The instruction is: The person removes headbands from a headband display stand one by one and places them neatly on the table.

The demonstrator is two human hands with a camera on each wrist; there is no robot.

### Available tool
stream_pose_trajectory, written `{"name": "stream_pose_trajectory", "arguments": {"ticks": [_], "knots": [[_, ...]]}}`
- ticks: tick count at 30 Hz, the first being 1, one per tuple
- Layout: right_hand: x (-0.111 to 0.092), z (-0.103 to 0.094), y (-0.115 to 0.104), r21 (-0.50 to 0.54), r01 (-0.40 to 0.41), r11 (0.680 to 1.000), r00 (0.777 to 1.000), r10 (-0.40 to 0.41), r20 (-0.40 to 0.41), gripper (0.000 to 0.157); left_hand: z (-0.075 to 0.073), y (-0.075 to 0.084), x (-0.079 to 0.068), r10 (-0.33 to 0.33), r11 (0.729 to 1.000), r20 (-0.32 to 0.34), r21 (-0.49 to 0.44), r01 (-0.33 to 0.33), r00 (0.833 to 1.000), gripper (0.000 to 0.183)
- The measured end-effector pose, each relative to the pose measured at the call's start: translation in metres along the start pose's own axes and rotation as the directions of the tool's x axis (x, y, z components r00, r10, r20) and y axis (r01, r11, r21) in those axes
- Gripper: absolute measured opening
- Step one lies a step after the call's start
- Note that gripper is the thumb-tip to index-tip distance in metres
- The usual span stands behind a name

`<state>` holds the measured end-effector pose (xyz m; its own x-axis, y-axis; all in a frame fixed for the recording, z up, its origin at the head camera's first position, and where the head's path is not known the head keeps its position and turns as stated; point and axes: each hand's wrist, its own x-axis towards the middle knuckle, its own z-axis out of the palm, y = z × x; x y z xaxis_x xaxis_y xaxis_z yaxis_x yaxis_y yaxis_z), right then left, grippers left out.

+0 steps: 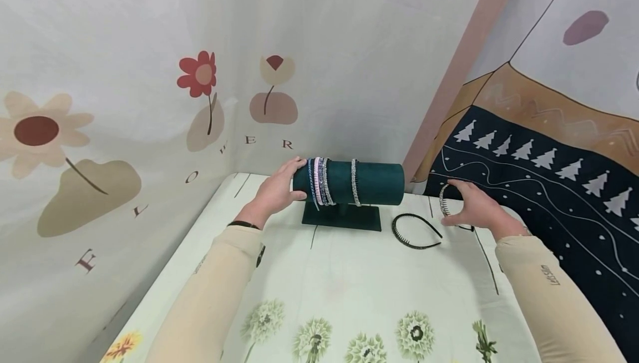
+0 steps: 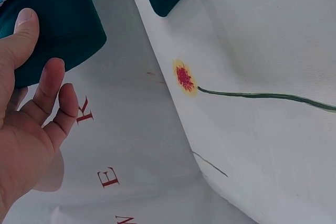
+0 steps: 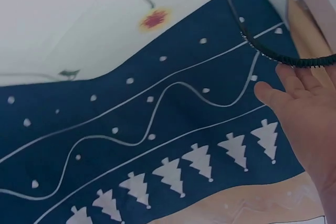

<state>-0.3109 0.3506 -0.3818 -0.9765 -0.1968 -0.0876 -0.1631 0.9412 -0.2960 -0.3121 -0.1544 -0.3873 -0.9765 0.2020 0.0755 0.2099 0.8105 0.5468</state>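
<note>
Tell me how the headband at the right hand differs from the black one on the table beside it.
The glittery headband has silvery sparkle; the black headband looks dark all over.
The glittery headband is tipped up on edge, while the black headband lies flat on the table.
The right hand holds the glittery headband; no hand touches the black headband.
Both are curved bands with teeth along the inside.

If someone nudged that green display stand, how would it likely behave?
The display stand probably won't roll, since it rests on a flat base. Pressing its right end, which overhangs the base, might tip it. The bands around it may slide sideways, with bare surface beside them.
</note>
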Motion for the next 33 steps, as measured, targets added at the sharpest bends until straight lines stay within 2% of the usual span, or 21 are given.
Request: {"name": "stream_pose_trajectory", "arguments": {"ticks": [11,19,23,33], "knots": [[-0.005,0.027,0.03,-0.164,-0.024,0.986,0.998,0.033,0.051,0.115,0.001,-0.003,0.0,0.0,1.0,0.0,0.003,0.0,1.0,0.091],[-0.006,0.046,0.032,-0.303,0.021,0.953,0.997,0.002,0.076,0.111,0.001,-0.002,0.0,-0.002,1.0,-0.016,0.001,0.002,1.0,0.091],[-0.006,0.053,0.03,-0.353,0.014,0.936,0.995,0.023,0.1,0.109,0.003,-0.002,0.001,0.006,1.0,-0.017,0.001,-0.006,1.0,0.091],[-0.005,0.064,0.033,-0.421,0.059,0.905,0.992,-0.006,0.127,0.105,0.004,-0.004,0.002,0.005,1.0,-0.021,-0.001,-0.005,1.0,0.092]]}}
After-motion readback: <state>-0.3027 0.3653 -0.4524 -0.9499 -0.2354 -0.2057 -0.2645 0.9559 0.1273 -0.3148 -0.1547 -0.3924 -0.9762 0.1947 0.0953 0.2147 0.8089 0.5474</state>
